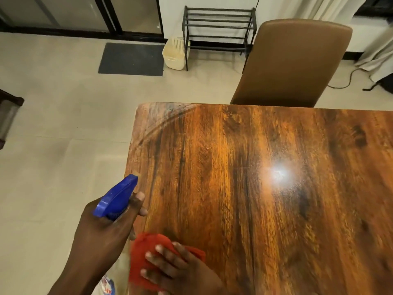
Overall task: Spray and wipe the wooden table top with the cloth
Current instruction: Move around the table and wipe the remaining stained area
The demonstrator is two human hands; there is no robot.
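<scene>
Beyond the red cloth [146,258] the surface [244,188] lies bare; a brown chair [293,62] stands against its far edge.

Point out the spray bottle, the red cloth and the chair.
spray bottle [116,199]: head view, on its blue trigger head.
red cloth [141,252]: head view, on its bare upper left.
chair [295,60]: head view, on its backrest.

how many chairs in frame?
1. A brown chair stands at the far edge of the wooden table, pushed up to it. Others may sit outside the frame.
</scene>
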